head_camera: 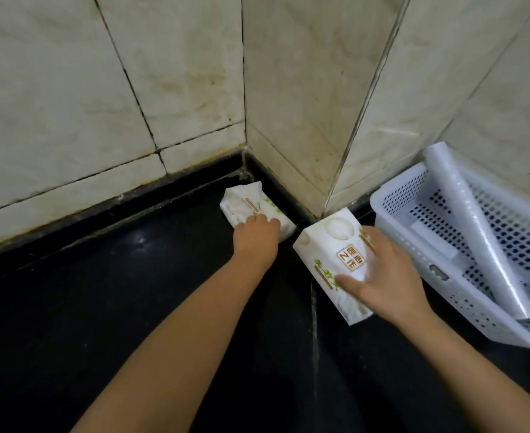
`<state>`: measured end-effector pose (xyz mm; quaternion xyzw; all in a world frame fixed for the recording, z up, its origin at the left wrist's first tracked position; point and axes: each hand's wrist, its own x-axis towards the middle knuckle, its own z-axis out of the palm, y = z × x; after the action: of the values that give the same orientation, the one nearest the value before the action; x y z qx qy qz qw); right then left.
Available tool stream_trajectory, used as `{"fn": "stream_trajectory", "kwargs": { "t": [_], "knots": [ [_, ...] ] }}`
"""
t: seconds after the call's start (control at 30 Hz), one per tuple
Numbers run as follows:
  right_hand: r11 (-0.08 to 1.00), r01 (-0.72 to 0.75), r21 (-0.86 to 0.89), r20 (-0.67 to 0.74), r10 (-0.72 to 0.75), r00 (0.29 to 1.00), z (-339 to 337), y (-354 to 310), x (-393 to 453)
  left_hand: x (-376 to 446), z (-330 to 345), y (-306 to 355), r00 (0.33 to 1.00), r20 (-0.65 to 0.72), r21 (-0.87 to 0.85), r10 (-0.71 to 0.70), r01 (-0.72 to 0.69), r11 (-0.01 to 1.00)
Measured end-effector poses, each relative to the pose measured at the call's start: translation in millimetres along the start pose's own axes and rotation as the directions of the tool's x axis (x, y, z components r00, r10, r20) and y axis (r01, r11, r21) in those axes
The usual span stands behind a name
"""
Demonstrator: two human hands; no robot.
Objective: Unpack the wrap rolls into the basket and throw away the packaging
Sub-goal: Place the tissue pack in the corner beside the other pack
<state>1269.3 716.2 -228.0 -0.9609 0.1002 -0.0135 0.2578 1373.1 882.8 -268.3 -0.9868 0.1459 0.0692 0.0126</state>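
- Black stone counter fills the lower half of the frame, meeting pale tiled walls that form a corner at upper centre
- White printed package lies on the counter tucked into that corner, just left of centre; the left hand rests on its near end with fingers curled over it, gripping the wrapper
- Second white package, printed with green text and a square brown logo, sits right of centre, tilted with one end raised toward the wall edge; the right hand is pressed on its right side, thumb spread across the lower face and fingers wrapped behind, holding it
- The two packages lie near each other but do not touch
- White perforated plastic basket stands at the right edge of the frame, against the wall and just beside the right hand
- Two clear wrap rolls lie inside the basket, slanting from its upper rim down toward the lower right, one partly over the other
- Both forearms reach in from the bottom of the frame, bare
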Motion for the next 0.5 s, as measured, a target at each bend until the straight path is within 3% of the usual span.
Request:
{"fn": "stream_trajectory", "kwargs": {
  "t": [0.1, 0.27, 0.37, 0.5],
  "knots": [
    [0.999, 0.041, -0.017, -0.018, -0.041, 0.999, -2.4, -10.4, 7.5, -2.6, -5.3, -28.4, 0.999, -0.040, -0.023, -0.021, 0.020, 1.000],
    [0.985, 0.144, -0.094, -0.053, -0.149, 0.987, 11.9, -52.6, 27.7, -31.2, -7.0, -91.6, 0.975, -0.220, -0.017, -0.022, 0.019, 1.000],
    [0.988, 0.108, -0.110, 0.023, -0.106, 0.994, 36.1, -78.2, 52.3, -50.0, -7.2, -111.5, 0.948, -0.318, -0.023, 0.032, -0.042, 0.999],
    [0.980, 0.099, -0.171, 0.082, -0.086, 0.993, 70.0, -97.9, 81.9, -68.7, -6.8, -113.6, 0.933, -0.332, 0.017, 0.136, -0.139, 0.990]
  ]
}}
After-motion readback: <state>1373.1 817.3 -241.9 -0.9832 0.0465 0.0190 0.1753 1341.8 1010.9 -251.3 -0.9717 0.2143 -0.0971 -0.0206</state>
